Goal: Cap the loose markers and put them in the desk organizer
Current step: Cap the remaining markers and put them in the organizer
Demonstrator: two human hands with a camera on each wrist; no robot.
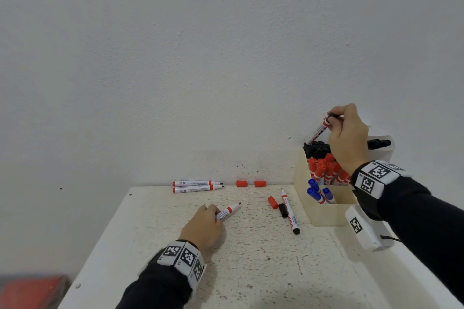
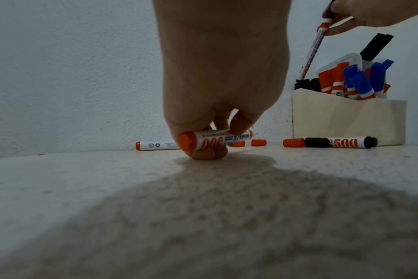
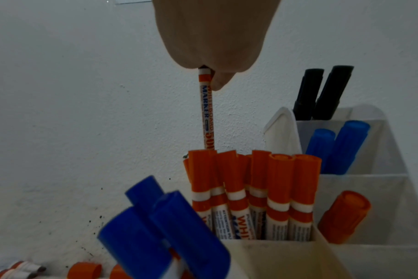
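My left hand (image 1: pixel 216 213) rests on the white table (image 1: pixel 251 271) and grips an uncapped red marker (image 1: pixel 229 210) lying on it, tip pointing toward the back right; the left wrist view shows the hand (image 2: pixel 212 140) curled round its barrel (image 2: pixel 223 138). Over the cream desk organizer (image 1: pixel 326 213), my right hand (image 1: pixel 332 120) pinches the top of a black-capped marker (image 1: pixel 319 132). That marker (image 3: pixel 207 113) stands nearly upright, its lower end down among the black markers in the back compartment. Loose on the table lie two uncapped red markers (image 1: pixel 195 186), two red caps (image 1: pixel 251 183), a third red cap (image 1: pixel 273 202), a black cap (image 1: pixel 283 210) and an uncapped black marker (image 1: pixel 290 211).
The organizer holds several capped red markers (image 3: pixel 251 188) in the middle and blue ones (image 3: pixel 165 226) in front, with more compartments to the right. A white wall runs behind the table. The table's left edge is near my left forearm; a red object (image 1: pixel 32 291) lies below it.
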